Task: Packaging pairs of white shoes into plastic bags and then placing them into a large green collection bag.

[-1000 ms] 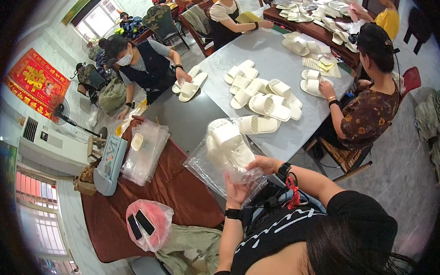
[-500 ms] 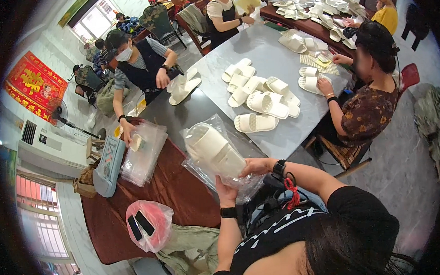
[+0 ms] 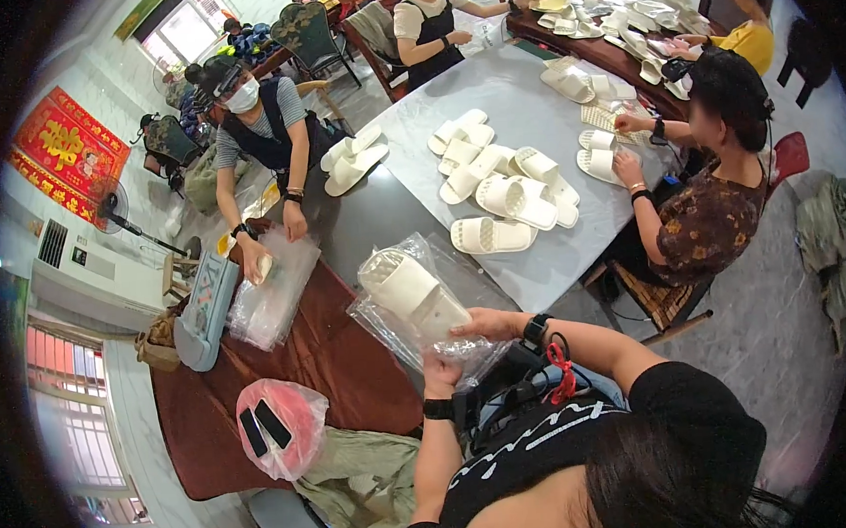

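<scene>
The left hand (image 3: 440,369) is gripping the near edge of a clear bag (image 3: 425,306) from below, and the right hand (image 3: 482,326) is grasping the bag's right side, holding it just above the near end of the table (image 3: 536,268) with a pair of cream slippers (image 3: 413,291) sitting inside it. To the left a pink bag (image 3: 280,440) is lying on the brown cloth (image 3: 352,361), and farther off loose slippers (image 3: 505,196) are lying on the table, where other people are sitting and working
</scene>
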`<action>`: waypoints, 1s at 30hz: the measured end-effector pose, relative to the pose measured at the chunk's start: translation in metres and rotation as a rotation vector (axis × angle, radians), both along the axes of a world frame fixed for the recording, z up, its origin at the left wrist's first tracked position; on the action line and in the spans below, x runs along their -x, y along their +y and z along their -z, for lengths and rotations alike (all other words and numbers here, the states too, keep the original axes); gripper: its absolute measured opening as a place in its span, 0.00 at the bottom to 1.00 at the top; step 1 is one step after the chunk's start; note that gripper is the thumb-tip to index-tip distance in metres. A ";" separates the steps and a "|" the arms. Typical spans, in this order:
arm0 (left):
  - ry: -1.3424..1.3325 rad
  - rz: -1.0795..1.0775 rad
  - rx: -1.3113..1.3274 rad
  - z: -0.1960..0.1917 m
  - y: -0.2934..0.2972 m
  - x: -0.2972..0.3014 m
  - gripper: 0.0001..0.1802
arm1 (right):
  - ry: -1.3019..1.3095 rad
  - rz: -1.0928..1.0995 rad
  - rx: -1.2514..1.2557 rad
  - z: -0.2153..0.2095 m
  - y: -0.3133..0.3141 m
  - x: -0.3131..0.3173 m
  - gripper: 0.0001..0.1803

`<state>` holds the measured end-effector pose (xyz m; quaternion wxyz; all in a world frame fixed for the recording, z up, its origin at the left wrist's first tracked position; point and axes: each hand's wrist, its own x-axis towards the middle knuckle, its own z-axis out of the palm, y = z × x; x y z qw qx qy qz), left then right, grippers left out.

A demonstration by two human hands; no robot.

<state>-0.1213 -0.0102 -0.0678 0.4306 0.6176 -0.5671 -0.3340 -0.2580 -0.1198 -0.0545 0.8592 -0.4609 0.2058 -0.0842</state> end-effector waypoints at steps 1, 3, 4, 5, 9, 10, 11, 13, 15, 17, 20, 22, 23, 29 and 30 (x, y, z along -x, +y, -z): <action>0.053 0.023 -0.030 0.003 0.001 0.000 0.20 | 0.047 -0.003 0.063 0.001 -0.001 0.002 0.25; 0.145 0.013 -0.081 0.023 0.005 -0.001 0.20 | 0.089 -0.019 0.137 -0.004 -0.002 0.003 0.26; 0.238 0.005 -0.134 0.033 0.005 -0.003 0.20 | 0.132 -0.034 0.208 -0.007 -0.001 0.002 0.27; 0.238 0.005 -0.135 0.036 0.003 -0.002 0.20 | 0.132 -0.034 0.207 -0.008 -0.001 0.003 0.27; 1.559 -0.171 -0.472 0.029 -0.007 0.009 0.22 | 0.150 0.010 0.231 -0.006 -0.004 0.011 0.30; 1.714 -0.213 -0.555 0.025 -0.010 0.014 0.22 | 0.161 0.046 0.241 -0.005 -0.005 0.015 0.30; 1.711 -0.214 -0.550 0.026 -0.010 0.013 0.22 | 0.156 0.044 0.244 -0.007 -0.004 0.015 0.30; 1.682 -0.175 -0.595 0.045 -0.003 0.007 0.23 | 0.110 0.056 0.215 -0.014 0.001 0.014 0.28; 1.865 0.049 -0.589 0.068 0.006 -0.003 0.24 | 0.112 0.024 0.205 -0.008 0.001 0.015 0.30; 1.954 0.048 -0.669 0.075 0.011 -0.003 0.23 | 0.117 -0.004 0.192 0.004 0.000 0.017 0.31; 1.805 -0.121 -0.748 0.053 0.002 0.016 0.19 | 0.195 -0.118 0.284 0.007 -0.005 0.022 0.32; 1.596 -0.355 -0.827 0.013 0.001 0.030 0.18 | 0.146 -0.093 0.257 0.018 -0.006 0.025 0.32; 1.595 -0.355 -0.824 0.010 0.003 0.029 0.18 | 0.093 -0.089 0.231 0.020 -0.005 0.023 0.32; 1.415 -0.246 -0.656 0.012 0.016 0.022 0.21 | 0.089 -0.113 0.210 0.014 -0.007 0.021 0.30; 1.554 -0.193 -0.734 0.022 0.016 0.014 0.21 | 0.085 -0.118 0.215 0.015 -0.007 0.019 0.30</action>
